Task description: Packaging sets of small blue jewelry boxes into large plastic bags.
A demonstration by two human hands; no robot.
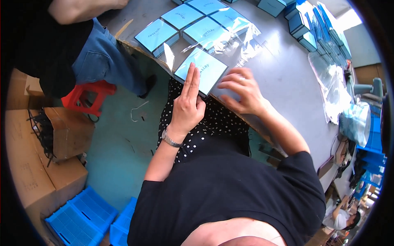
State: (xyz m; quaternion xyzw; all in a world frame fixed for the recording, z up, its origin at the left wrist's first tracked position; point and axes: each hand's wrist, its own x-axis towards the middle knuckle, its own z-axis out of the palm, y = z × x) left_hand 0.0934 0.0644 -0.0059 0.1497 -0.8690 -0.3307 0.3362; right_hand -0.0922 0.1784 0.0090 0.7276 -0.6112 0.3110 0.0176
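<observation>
A flat light-blue gift box [209, 65] with dark sides and print on its lid lies at the near edge of the table. My left hand [186, 106] grips its near left part. Two fingers stretch flat across the lid, and the thumb is by the near corner; the other fingers are hidden. Beside the box's right corner, my right hand [245, 92] is open with fingers apart and slightly bent, holding nothing I can see. Beyond the box, several matching boxes [180, 16] sit in rows, with crinkled clear film [242, 45] over and beside some of them.
More blue boxes [297, 24] are stacked at the far right of the grey table [279, 78], near clear plastic bags [328, 90]. A person in jeans [96, 61] is at the left by a red stool [88, 98]. Cartons [30, 164] and blue crates [82, 215] stand on the floor.
</observation>
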